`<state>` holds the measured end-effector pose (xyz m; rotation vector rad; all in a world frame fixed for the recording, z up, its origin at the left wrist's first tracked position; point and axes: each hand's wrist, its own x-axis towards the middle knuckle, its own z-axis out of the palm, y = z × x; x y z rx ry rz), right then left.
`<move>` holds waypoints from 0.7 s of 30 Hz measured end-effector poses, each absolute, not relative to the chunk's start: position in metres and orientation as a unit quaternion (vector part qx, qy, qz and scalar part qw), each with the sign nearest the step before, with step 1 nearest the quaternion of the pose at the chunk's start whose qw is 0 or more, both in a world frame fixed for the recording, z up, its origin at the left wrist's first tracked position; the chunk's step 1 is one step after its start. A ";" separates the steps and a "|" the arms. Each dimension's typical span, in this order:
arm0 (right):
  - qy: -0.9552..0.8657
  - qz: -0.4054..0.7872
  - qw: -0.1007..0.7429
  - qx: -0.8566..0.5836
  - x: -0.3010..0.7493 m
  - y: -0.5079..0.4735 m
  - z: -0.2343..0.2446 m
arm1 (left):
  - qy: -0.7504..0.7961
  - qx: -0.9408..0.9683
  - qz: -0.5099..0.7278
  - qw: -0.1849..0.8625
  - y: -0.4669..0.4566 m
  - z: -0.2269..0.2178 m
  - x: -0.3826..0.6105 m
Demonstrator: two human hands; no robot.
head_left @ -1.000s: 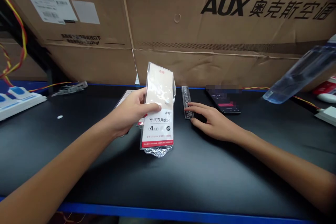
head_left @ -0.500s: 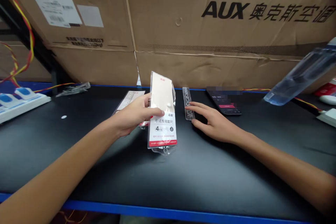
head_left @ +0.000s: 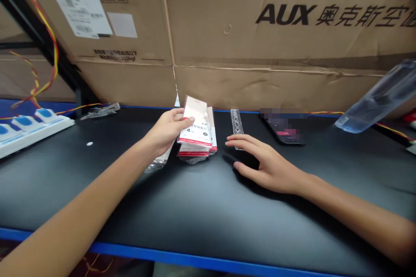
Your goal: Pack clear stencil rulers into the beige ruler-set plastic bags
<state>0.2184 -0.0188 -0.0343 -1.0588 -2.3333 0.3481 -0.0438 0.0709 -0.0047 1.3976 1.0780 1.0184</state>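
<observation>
My left hand grips a ruler set packet at its left edge, with the thumb on its printed front. The packet is white with a red strip along its lower end. Under and beside it lie other red-and-white packets, and one more packet shows partly below my left hand. My right hand is held over the table with its fingers apart and holds nothing. Just beyond its fingertips lies a clear patterned ruler, its near end partly covered by the fingers.
Behind the black table stands a large cardboard box. A phone lies at the back right, near a tilted clear plastic bottle. At the left are a power strip and crumpled clear plastic.
My left hand has moved the packet back and down onto other packets. My right hand has drawn off the ruler, toward me. The view has shifted slightly left.
</observation>
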 end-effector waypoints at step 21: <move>-0.871 0.113 0.283 -0.386 0.219 -0.020 -0.038 | 0.661 0.709 0.228 0.098 0.112 -0.012 -0.098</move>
